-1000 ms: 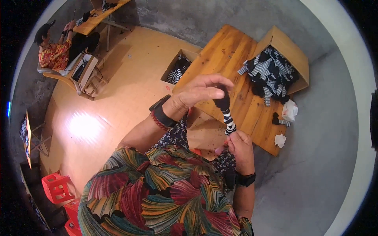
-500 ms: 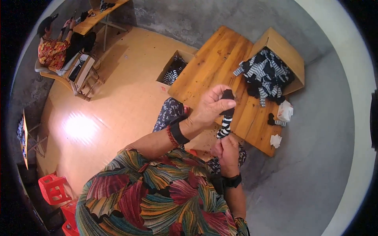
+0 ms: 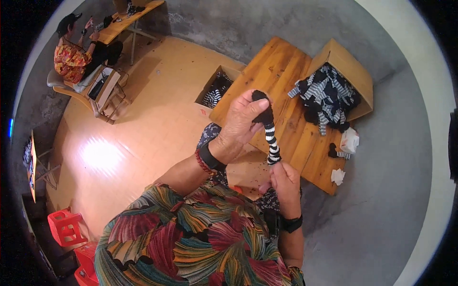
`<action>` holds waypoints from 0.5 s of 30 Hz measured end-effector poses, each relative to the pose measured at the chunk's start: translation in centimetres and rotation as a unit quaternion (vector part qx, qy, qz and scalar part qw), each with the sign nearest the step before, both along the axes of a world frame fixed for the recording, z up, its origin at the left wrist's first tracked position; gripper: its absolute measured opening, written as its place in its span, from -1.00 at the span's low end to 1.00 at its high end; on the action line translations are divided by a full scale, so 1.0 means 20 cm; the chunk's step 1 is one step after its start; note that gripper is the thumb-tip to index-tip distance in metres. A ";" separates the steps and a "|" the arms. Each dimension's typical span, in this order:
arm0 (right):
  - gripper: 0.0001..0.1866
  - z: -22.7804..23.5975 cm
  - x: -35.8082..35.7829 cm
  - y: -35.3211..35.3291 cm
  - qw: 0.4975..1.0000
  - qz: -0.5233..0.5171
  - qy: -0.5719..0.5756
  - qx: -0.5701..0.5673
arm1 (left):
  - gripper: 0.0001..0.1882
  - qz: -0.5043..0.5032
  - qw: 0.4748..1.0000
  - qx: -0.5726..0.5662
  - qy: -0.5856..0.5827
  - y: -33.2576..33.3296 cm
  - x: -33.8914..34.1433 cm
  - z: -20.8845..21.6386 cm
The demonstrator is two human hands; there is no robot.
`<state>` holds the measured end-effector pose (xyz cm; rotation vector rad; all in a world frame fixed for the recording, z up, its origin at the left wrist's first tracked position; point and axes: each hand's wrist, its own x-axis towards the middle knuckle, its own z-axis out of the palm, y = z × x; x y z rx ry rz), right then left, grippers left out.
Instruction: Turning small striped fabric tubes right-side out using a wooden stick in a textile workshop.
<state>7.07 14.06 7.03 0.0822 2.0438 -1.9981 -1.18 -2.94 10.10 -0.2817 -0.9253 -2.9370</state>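
Observation:
Stretched between my hands is a knitted sock [image 3: 271,138], black at its upper end and ringed with black and white stripes lower down. My left hand [image 3: 241,117] grips the black part, with the thumb pressed on its front. Below it, my right hand [image 3: 285,181] pinches the striped end, and its fingers partly hide that end. The sock hangs above the near edge of the wooden table [image 3: 267,71].
On the table's right, a tipped cardboard box [image 3: 361,83] spills a pile of striped socks [image 3: 329,95]. Nearby lie a tissue pack [image 3: 349,140] and a crumpled tissue [image 3: 338,177]. Another box [image 3: 202,97] stands left of the table. Red stools [image 3: 67,228] and a seated person [image 3: 74,59] are farther left.
My left hand has moved up and slightly left, and my right hand slightly right. The sock is drawn out longer, showing more black fabric and stripes. The seated person's hands have moved apart.

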 end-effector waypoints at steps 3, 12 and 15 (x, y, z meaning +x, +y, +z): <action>-0.71 -0.01 0.03 -0.02 0.999 0.003 -0.030 -0.046 | -0.86 0.009 0.998 -0.051 0.028 0.00 0.01 -0.02; -0.74 0.00 0.04 -0.10 0.975 0.012 -0.085 -0.206 | -0.70 -0.007 0.996 -0.085 0.036 0.10 0.12 0.03; -0.70 0.05 0.01 -0.08 0.990 -0.018 -0.058 -0.130 | -0.71 -0.063 0.996 -0.066 -0.003 0.12 0.17 -0.03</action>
